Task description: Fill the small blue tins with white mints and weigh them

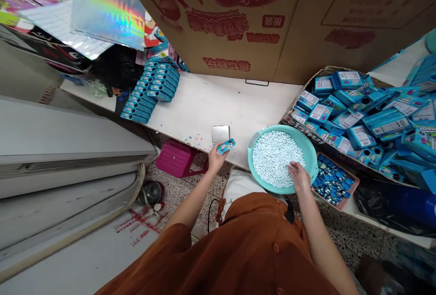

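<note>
My left hand (pixel 215 159) grips a small blue printed cardboard box (pixel 226 146), tilted, at the front edge of the white table. Right behind it lies a small flat device with a silver top (pixel 220 133), like a pocket scale. Over a turquoise plastic basin (pixel 310 149) is my right hand (pixel 299 177), fingers bent and drawn together at the surface of many small white pellets (pixel 275 156). Whatever is between those fingertips is too small to make out. The basin stands partly over the table's front edge, close to my body.
Stacked blue boxes (pixel 150 90) stand at the back left. A large carton (pixel 235 27) blocks the rear. To the right are a carton heaped with blue boxes (pixel 361 118) and a tray of blue-and-silver round pieces (pixel 332 179). A magenta stool (pixel 175 158) is under the table edge.
</note>
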Available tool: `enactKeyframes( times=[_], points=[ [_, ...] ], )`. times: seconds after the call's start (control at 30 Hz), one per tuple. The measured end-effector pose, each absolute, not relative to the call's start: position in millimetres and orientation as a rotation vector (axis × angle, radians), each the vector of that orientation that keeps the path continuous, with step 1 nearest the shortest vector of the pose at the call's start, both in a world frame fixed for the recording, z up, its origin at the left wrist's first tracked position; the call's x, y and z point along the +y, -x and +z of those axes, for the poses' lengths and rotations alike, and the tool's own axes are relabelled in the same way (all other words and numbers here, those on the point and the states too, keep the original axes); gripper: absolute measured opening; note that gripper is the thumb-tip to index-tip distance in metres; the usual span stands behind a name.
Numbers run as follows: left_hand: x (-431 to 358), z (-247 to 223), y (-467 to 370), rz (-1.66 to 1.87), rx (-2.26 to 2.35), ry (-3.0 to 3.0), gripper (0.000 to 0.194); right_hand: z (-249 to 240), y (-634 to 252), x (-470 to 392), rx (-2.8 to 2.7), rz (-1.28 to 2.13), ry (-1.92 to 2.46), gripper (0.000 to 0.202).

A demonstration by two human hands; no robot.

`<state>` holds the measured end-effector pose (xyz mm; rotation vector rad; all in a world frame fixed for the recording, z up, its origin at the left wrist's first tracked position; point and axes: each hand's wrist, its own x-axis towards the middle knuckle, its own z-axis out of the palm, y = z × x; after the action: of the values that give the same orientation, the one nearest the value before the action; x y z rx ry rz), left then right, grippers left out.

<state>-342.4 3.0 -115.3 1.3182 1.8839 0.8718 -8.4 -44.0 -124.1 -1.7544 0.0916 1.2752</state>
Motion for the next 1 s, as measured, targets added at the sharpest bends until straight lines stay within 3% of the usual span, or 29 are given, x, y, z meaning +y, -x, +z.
enactKeyframes(
  times=[0.37, 0.5, 0.63, 1.0],
  points=[
    [75, -187, 416, 0.990, 1.850, -1.249, 0.042, -131, 11, -48, -0.008, 1.326, 1.888, 0.016],
    [74, -198, 426, 0.904, 1.798, -1.283, 0.057, -133, 12, -48, -0.036, 1.319, 1.912, 0.017],
    [47, -198, 433, 0.878, 1.951, -1.302, 0.072, -134, 13, -46, -0.039, 1.334, 1.911, 0.017],
    [-81, -222, 419, 0.675, 2.207, -0.978, 0.068, -131, 13, -39, -0.057, 1.395, 1.877, 0.017]
  ],
)
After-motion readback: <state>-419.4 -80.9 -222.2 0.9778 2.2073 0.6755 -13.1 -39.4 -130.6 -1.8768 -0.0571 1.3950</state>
